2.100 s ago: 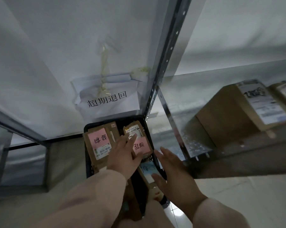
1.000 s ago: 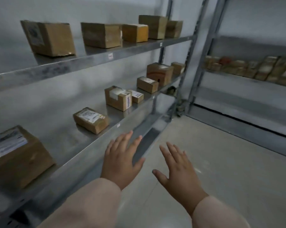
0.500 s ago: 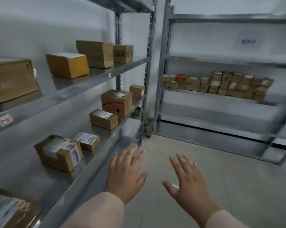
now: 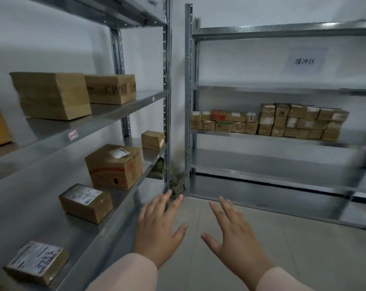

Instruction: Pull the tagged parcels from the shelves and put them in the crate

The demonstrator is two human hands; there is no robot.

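Left hand [image 4: 156, 234], right hand [image 4: 234, 238] spread and empty — the parcel [image 4: 85, 203] on the shelf [image 4: 30, 211] lies leftward, nearer the left hand.

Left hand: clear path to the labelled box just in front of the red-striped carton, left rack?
Probably yes. The left hand is open and empty, beside the front edge of the shelf. The labelled box sits near that edge, nothing in front of it; the red-striped carton stands behind.

Bare floor [image 4: 251, 238] lies open between left rack [image 4: 114, 115] and right rack [image 4: 283, 89]. On the left middle shelf [image 4: 41, 206], parcels [image 4: 114, 166] sit apart with gaps between; an upright post [image 4: 167, 101] bounds its end.
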